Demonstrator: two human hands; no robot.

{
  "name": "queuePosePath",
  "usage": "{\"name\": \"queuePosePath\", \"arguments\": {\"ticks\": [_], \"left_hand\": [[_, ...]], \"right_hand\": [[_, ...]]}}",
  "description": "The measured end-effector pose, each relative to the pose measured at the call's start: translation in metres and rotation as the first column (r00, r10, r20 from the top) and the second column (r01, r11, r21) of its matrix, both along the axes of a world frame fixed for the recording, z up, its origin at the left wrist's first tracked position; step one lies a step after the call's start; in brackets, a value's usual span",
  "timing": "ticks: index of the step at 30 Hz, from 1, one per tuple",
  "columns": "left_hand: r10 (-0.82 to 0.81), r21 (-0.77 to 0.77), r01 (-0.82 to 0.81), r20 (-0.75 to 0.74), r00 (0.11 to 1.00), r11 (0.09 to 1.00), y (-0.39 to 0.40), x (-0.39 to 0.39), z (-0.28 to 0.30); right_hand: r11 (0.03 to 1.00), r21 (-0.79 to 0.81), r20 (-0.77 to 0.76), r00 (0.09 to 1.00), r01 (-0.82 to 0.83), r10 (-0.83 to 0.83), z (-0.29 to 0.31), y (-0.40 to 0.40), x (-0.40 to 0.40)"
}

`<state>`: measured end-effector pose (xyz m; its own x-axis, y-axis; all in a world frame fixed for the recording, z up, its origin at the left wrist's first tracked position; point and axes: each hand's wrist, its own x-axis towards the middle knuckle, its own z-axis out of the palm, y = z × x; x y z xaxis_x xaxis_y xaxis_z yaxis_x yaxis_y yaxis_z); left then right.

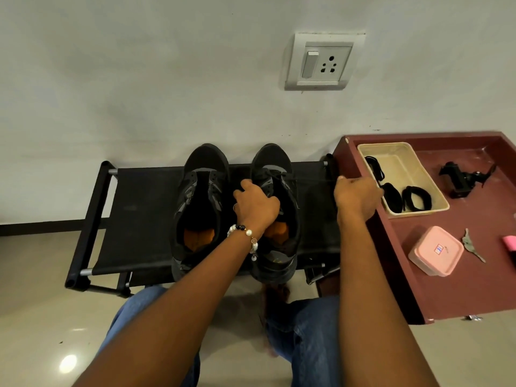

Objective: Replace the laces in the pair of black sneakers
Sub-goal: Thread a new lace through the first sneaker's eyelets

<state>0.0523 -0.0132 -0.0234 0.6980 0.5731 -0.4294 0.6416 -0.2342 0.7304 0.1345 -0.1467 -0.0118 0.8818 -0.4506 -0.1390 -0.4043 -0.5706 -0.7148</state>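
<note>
We are seeing two black sneakers side by side on a low black rack (134, 219), toes toward the wall (139, 93). The left sneaker (199, 208) is sitting open, with no lace visible in it and an orange insole showing. The right sneaker (275, 191) is still carrying a lace (312, 180) across its upper eyelets. Our left hand (255, 205) is resting on the tongue of the right sneaker, fingers curled over it and pressing it down; a bead bracelet (245, 236) is hanging on that wrist. Our right hand (356, 195) is closed in a pinch on the lace, which is running taut from the right sneaker out to the hand, just over the near edge of the table (460, 289).

On the dark red table a beige tray (405, 152) is holding black laces (417, 198) in coils and loose strands. A black gadget (460, 180) is lying beyond the tray; we cannot tell what it is. A pink lidded box (435, 251) is sitting nearer us, with a key (472, 247) just beside it and a pink object (509, 243) cut off at the frame edge. A switch and socket plate (321, 62) is showing on the wall above. Blue jeans (307, 331) are covering our knees below the rack.
</note>
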Motion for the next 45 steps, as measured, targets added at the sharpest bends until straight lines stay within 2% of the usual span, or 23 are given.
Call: {"name": "queuePosePath", "arguments": {"ticks": [1,3,6,9,13,15,17,19,21,26,30,36,40,42,45], "left_hand": [[-0.002,0.0,0.002,0.0,1.0,1.0,0.0,0.0,0.0],[0.001,0.005,-0.001,0.002,1.0,1.0,0.0,0.0,0.0],[0.003,0.011,-0.003,0.009,1.0,1.0,0.0,0.0,0.0],[0.004,0.029,-0.004,0.015,1.0,1.0,-0.001,0.0,0.0],[-0.001,0.045,0.0,0.019,1.0,0.999,-0.001,0.001,0.0],[0.007,0.049,-0.008,0.024,1.0,0.999,-0.002,0.001,-0.001],[0.011,0.053,-0.012,0.026,1.0,0.999,-0.003,0.001,-0.001],[0.011,0.053,-0.013,0.027,1.0,0.999,-0.003,0.001,-0.002],[0.011,0.057,-0.013,0.026,1.0,0.998,-0.003,0.001,-0.002],[0.003,0.029,-0.004,0.027,1.0,1.0,0.0,-0.001,-0.002],[-0.04,0.067,0.038,0.022,0.999,0.997,0.005,-0.002,0.002],[-0.142,0.251,0.111,0.106,0.984,0.962,0.012,-0.005,0.003],[-0.158,0.286,0.116,0.131,0.979,0.951,0.012,-0.007,0.005],[-0.161,0.294,0.114,0.141,0.977,0.949,0.012,-0.008,0.006],[-0.16,0.297,0.106,0.164,0.973,0.949,0.014,-0.008,0.007]], "right_hand": [[0.981,-0.176,-0.043,0.996,-0.082,0.076,0.001,0.0,-0.002],[0.908,-0.319,-0.063,0.962,-0.271,0.265,0.003,0.006,-0.004],[0.822,-0.249,-0.053,0.855,-0.512,0.516,-0.002,0.024,-0.006],[0.796,-0.101,-0.061,0.802,-0.597,0.594,-0.008,0.037,-0.008],[0.816,-0.029,-0.041,0.816,-0.578,0.576,-0.01,0.038,-0.008],[0.875,0.129,-0.04,0.88,-0.466,0.474,-0.012,0.035,-0.006],[0.894,0.336,-0.105,0.931,-0.297,0.349,-0.014,0.034,-0.004],[0.845,0.508,-0.172,0.941,-0.169,0.292,-0.014,0.034,-0.002],[0.809,0.576,-0.2,0.939,-0.118,0.28,-0.015,0.033,0.0],[0.854,0.468,-0.086,0.95,-0.228,0.301,-0.016,0.029,0.0],[0.845,0.398,-0.015,0.918,-0.357,0.396,-0.011,0.024,0.002],[0.712,0.381,0.209,0.805,-0.59,0.555,0.003,0.028,-0.009],[0.719,0.328,0.268,0.791,-0.612,0.551,0.004,0.036,-0.012],[0.745,0.205,0.275,0.768,-0.634,0.578,0.001,0.039,-0.011],[0.711,-0.021,0.183,0.696,-0.703,0.694,-0.004,0.043,-0.01]]}}
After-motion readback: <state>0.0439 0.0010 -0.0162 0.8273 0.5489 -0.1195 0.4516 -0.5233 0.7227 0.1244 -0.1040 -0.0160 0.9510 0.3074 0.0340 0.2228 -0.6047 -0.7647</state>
